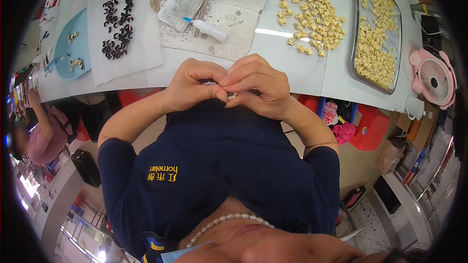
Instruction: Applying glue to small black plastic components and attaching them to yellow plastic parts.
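Note:
Just in front of the table's near edge, my left hand (200,82) and my right hand (258,86) meet, fingertips pinched together. Between them shows a small cream-coloured piece with a dark part (232,96), mostly covered by the fingers. Past my hands lies a white squeeze bottle (208,30) with a blue tip, on a stained cardboard sheet (234,17). Left of it, many small black curved pieces (117,19) are spread over a white sheet (146,44). A loose heap of small cream pieces (314,22) sits on the table to the right.
A metal tray (356,68) full of cream pieces stands at the far right, near a pink fan (434,78) and a white mug (414,107). On the left, a light-blue tray (61,51) holds two small clusters of pieces. A person in pink (48,136) sits farther left.

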### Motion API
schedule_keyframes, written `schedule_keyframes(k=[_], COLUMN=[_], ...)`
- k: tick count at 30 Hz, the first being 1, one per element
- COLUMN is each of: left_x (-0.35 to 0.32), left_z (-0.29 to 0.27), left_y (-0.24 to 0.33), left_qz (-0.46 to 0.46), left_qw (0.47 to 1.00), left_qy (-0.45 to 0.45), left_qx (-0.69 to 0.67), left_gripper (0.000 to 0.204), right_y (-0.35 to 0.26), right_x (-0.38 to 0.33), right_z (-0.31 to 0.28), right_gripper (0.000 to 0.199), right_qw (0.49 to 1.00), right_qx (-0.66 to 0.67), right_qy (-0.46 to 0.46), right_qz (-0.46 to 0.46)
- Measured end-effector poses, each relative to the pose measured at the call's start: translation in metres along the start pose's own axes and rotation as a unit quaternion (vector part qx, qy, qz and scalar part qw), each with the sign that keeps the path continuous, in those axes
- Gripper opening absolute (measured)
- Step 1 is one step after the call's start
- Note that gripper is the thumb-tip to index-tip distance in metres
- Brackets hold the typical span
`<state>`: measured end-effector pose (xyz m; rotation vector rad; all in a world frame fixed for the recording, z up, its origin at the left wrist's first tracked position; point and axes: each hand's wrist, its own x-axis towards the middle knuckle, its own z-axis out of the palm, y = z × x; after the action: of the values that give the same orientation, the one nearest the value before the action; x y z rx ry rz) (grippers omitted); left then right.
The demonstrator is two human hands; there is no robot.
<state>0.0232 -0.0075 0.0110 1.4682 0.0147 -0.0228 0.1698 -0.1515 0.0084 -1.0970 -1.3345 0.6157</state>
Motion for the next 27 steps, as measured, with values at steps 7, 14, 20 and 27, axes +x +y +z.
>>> schedule_keyframes(k=[7,14,20,27], left_x=[0.001,0.001,-0.005,-0.017], left_z=[0.032,0.037,0.033,0.029], left_y=[-0.011,-0.014,-0.012,-0.015], left_qz=[-0.042,-0.023,-0.072,-0.084], left_qw=[0.977,0.963,0.912,0.884], left_qy=[0.122,0.134,0.148,0.161], left_qx=[-0.172,-0.234,-0.377,-0.431], left_gripper=[0.023,0.024,0.026,0.031], right_y=[0.002,0.008,0.000,0.005], right_x=[-0.006,-0.011,0.004,0.012], right_z=[0.004,-0.001,-0.001,0.022], right_gripper=[0.029,0.048,0.054,0.049], right_qw=[0.993,0.993,0.987,0.977], right_qx=[0.023,-0.027,-0.140,-0.191], right_qy=[0.110,0.070,0.001,-0.002], right_qz=[0.025,-0.089,-0.080,-0.095])
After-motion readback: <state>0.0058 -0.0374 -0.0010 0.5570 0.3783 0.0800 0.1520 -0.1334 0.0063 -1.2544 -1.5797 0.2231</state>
